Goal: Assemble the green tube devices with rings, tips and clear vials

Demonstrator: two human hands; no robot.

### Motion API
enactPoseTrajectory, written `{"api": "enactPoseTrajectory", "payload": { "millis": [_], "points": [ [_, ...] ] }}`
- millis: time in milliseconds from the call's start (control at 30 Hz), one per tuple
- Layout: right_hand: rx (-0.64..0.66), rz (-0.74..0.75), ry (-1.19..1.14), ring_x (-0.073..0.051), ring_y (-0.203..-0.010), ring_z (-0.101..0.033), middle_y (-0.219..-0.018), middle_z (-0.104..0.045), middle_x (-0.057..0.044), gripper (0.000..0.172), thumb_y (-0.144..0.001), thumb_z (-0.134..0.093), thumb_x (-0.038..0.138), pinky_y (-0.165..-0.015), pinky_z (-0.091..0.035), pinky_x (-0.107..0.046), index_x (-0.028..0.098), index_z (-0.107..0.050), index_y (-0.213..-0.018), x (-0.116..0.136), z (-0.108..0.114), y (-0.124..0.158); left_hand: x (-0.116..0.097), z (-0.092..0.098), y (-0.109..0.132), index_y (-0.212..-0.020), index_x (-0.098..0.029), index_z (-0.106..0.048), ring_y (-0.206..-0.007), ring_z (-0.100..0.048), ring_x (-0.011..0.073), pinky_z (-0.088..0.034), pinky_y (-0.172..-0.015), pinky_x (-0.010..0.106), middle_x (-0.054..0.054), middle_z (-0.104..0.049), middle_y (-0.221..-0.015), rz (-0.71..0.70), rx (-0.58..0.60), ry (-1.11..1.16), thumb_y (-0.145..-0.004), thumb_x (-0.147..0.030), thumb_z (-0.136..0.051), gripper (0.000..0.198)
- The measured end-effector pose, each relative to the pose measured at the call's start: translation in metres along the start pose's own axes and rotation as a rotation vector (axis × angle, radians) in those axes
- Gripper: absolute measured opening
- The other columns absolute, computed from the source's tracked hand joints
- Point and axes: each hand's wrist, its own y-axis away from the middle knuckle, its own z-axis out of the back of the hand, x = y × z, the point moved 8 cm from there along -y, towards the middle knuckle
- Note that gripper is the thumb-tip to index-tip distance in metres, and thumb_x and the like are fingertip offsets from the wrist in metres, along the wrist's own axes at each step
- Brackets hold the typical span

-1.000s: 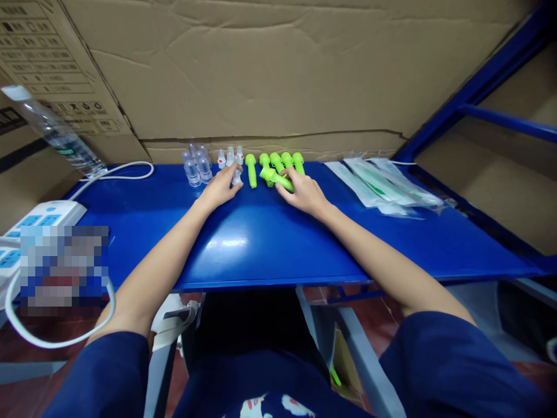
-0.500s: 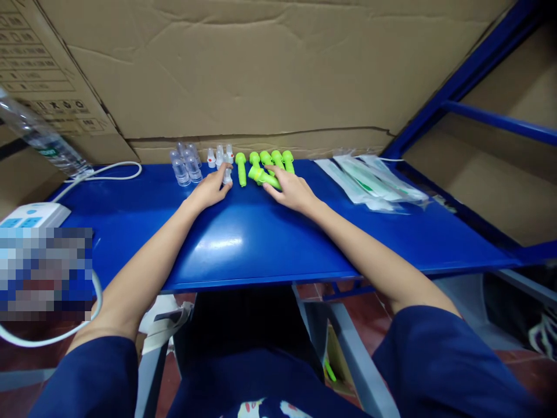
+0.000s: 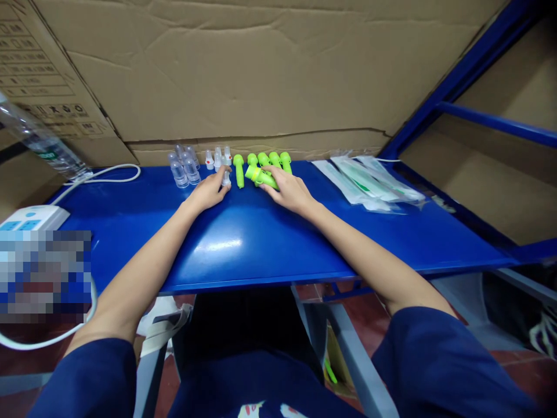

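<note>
My left hand (image 3: 208, 191) rests at the back of the table, thumb and fingers closed around a small clear-white cone-tipped piece (image 3: 225, 177). Several similar white pieces (image 3: 209, 159), some with a red dot, stand just behind it. To their left is a group of clear plastic cylinders (image 3: 190, 169). My right hand (image 3: 290, 190) grips a lime-green flashlight-shaped piece (image 3: 263, 177), tilted, its wide ringed end pointing left. One more green piece (image 3: 239, 170) lies between my hands. Behind my right hand several others (image 3: 274, 158) lie in a row, partly hidden.
Clear-wrapped flat strips (image 3: 365, 181) lie to the right on the blue table (image 3: 243, 249). At the left are a white power strip (image 3: 37, 217) with its cable and a plastic bottle (image 3: 47, 142). A cardboard wall (image 3: 243, 75) closes off the back; a blue frame (image 3: 461, 75) stands right.
The view has shifted slightly. The green piece in my right hand has turned a little, and its ringed end shows more clearly. My left hand keeps hold of the white piece.
</note>
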Motion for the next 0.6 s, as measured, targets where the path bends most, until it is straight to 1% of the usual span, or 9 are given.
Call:
{"api": "enactPoseTrajectory", "payload": {
  "millis": [100, 200, 267, 367, 467, 533, 600],
  "points": [
    [-0.013, 0.015, 0.004, -0.037, -0.134, -0.061, -0.152, -0.059, -0.016, 0.053, -0.105, -0.047, 0.037, -0.099, -0.058, -0.053, 0.018, -0.046, -0.154, 0.001, 0.001, 0.001, -0.001, 0.001, 0.001, -0.148, -0.014, -0.045, -0.097, -0.07, 0.0302, -0.056, -0.093, 0.044, 0.015, -0.072, -0.107, 0.001, -0.016, -0.009, -0.095, -0.029, -0.051, 0.055],
    [-0.011, 0.012, 0.019, -0.037, -0.127, -0.065, -0.145, -0.064, -0.017, 0.049, -0.104, -0.048, 0.039, -0.094, -0.059, -0.053, 0.017, -0.05, -0.148, 0.001, 0.001, 0.001, -0.002, 0.004, 0.003, -0.144, -0.016, -0.049, -0.098, -0.071, 0.0314, -0.056, -0.093, 0.046, 0.013, -0.073, -0.105, 0.021, -0.041, -0.028, -0.095, -0.029, -0.055, 0.052],
    [-0.007, -0.006, 0.028, -0.036, -0.12, -0.068, -0.137, -0.067, -0.018, 0.044, -0.104, -0.05, 0.04, -0.091, -0.059, -0.052, 0.016, -0.054, -0.141, 0.0, 0.0, 0.0, -0.002, 0.006, 0.003, -0.14, -0.017, -0.052, -0.096, -0.072, 0.0319, -0.056, -0.093, 0.047, 0.012, -0.074, -0.101, 0.041, -0.081, 0.005, -0.094, -0.031, -0.06, 0.049],
    [-0.005, -0.018, 0.031, -0.035, -0.113, -0.07, -0.126, -0.07, -0.018, 0.036, -0.104, -0.052, 0.041, -0.087, -0.059, -0.049, 0.016, -0.058, -0.129, -0.002, -0.001, -0.001, 0.0, 0.009, 0.0, -0.132, -0.017, -0.052, -0.093, -0.074, 0.0286, -0.057, -0.093, 0.046, 0.01, -0.074, -0.1, 0.036, -0.201, 0.21, -0.093, -0.034, -0.065, 0.044],
    [-0.019, -0.004, 0.02, -0.033, -0.108, -0.07, -0.119, -0.071, -0.016, 0.032, -0.103, -0.053, 0.041, -0.084, -0.058, -0.047, 0.017, -0.059, -0.122, 0.0, 0.0, -0.001, 0.005, 0.008, -0.005, -0.128, -0.02, -0.048, -0.097, -0.075, 0.0251, -0.057, -0.096, 0.045, 0.01, -0.074, -0.105, 0.02, -0.325, 0.487, -0.095, -0.049, -0.067, 0.048],
    [-0.01, -0.011, 0.017, -0.033, -0.106, -0.07, -0.116, -0.072, -0.015, 0.031, -0.103, -0.054, 0.041, -0.083, -0.057, -0.046, 0.017, -0.059, -0.121, 0.002, 0.0, -0.001, 0.009, 0.004, -0.008, -0.127, -0.02, -0.045, -0.102, -0.076, 0.0255, -0.058, -0.096, 0.046, 0.011, -0.073, -0.109, 0.042, -0.359, 0.64, -0.094, -0.062, -0.066, 0.057],
    [0.003, -0.018, 0.014, -0.033, -0.104, -0.07, -0.115, -0.072, -0.015, 0.031, -0.103, -0.054, 0.042, -0.084, -0.057, -0.046, 0.017, -0.059, -0.121, 0.004, 0.001, 0.0, 0.012, -0.001, -0.01, -0.129, -0.021, -0.043, -0.104, -0.076, 0.0267, -0.059, -0.093, 0.045, 0.013, -0.074, -0.111, 0.086, -0.357, 0.74, -0.093, -0.069, -0.064, 0.064]
  ]
}}
